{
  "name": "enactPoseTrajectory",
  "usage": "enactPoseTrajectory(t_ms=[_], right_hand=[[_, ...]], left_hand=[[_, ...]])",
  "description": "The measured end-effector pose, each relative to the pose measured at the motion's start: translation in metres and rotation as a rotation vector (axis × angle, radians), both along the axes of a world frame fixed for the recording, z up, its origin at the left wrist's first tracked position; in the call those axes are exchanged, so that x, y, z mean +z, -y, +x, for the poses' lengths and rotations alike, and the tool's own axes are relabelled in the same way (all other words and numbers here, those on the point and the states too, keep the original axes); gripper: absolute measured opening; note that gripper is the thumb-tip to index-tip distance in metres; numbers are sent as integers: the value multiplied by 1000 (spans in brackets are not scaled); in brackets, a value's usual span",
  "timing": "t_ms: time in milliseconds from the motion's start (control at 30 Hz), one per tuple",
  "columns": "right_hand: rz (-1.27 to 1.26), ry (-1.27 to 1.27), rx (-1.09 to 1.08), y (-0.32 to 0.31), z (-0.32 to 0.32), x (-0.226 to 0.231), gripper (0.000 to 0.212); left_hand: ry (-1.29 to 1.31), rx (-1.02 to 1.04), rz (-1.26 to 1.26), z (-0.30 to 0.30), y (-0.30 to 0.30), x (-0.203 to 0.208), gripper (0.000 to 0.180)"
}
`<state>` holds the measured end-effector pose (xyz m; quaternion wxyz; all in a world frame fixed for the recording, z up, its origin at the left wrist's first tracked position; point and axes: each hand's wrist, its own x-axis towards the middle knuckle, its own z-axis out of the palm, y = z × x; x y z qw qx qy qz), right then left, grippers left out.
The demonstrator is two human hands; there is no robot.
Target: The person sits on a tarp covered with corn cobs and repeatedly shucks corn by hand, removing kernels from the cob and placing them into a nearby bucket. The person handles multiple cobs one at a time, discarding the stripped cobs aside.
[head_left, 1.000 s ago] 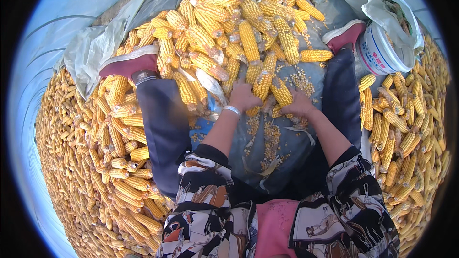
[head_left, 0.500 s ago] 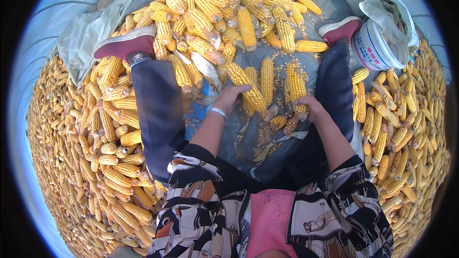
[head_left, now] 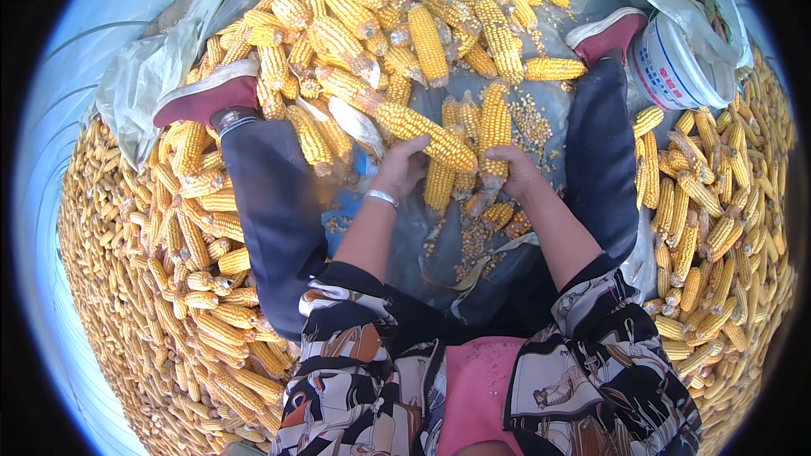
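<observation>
Between my legs, my left hand (head_left: pixel 400 169) is closed on a yellow corn cob (head_left: pixel 427 136) that slants down to the right. Beside it my right hand (head_left: pixel 519 172) grips a second corn cob (head_left: pixel 495 125), held nearly upright, its lower end pointing at me. The two cobs come close together at the lower tip of the slanted one; whether they touch I cannot tell. Under and behind the slanted cob lies another cob (head_left: pixel 439 186), partly covered. Loose kernels (head_left: pixel 530 122) lie scattered on the grey sheet right of my right hand. My left fingers are partly hidden by the cob.
A heap of corn cobs (head_left: pixel 355 8) rises just ahead. More cobs (head_left: pixel 203 287) pile up on the left and on the right (head_left: pixel 701 203). A white bucket (head_left: pixel 676 67) stands tilted by my right shoe (head_left: pixel 606 35). A pale husk (head_left: pixel 355 125) lies near my left hand.
My right hand has moved left with its cob, closer to the other one. The left-hand cob now lies flatter and a little higher. My head view has shifted slightly.
</observation>
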<state>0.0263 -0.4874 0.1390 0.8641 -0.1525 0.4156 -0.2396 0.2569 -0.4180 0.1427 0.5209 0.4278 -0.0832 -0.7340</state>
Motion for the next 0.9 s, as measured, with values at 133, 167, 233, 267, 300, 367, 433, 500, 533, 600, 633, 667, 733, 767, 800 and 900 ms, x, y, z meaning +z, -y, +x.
enactPoseTrajectory(t_ms=[133, 167, 233, 267, 300, 367, 433, 500, 533, 600, 633, 667, 733, 767, 800, 900], right_hand=[[73, 201, -78, -2, -2, -7, 47], [101, 202, -60, -6, -6, -7, 48], [56, 221, -80, -26, -17, -4, 52], [41, 246, -77, -41, -26, -1, 54], [21, 175, -112, -55, -27, 2, 58], [267, 325, -157, -89, -41, 10, 59], [193, 397, -227, -120, -56, 19, 61], [185, 506, -309, -137, -78, 31, 60], [106, 573, -331, -137, -93, 40, 61], [61, 536, -422, -130, -135, 64, 62], [-81, 638, -452, -123, -164, 82, 65], [-137, 546, -515, -115, -198, 103, 65], [-345, 632, -688, -98, -273, 155, 63], [-320, 504, -833, -87, -316, 185, 65], [-383, 549, -1018, -76, -354, 214, 69], [-550, 517, -1441, -67, -444, 265, 85]], left_hand=[[-10, -11, 35, -21, 17, 4, 38], [-5, -110, 6, -22, 12, 9, 47], [58, -120, -92, -29, -4, 24, 50], [1, -176, -143, -34, -13, 34, 51], [48, -206, -83, -37, -22, 47, 53], [32, -244, -52, -55, -39, 73, 53], [170, -307, 80, -80, -42, 102, 50], [289, -373, 133, -110, -43, 136, 46], [336, -418, 131, -131, -35, 153, 44], [395, -556, 50, -179, -16, 190, 40], [385, -647, -56, -209, 0, 210, 38], [358, -704, -211, -246, 16, 229, 37], [276, -827, -483, -322, 43, 270, 42], [302, -804, -696, -358, 51, 289, 51], [389, -705, -757, -392, 58, 307, 57], [492, -485, -1069, -442, 41, 318, 63]])
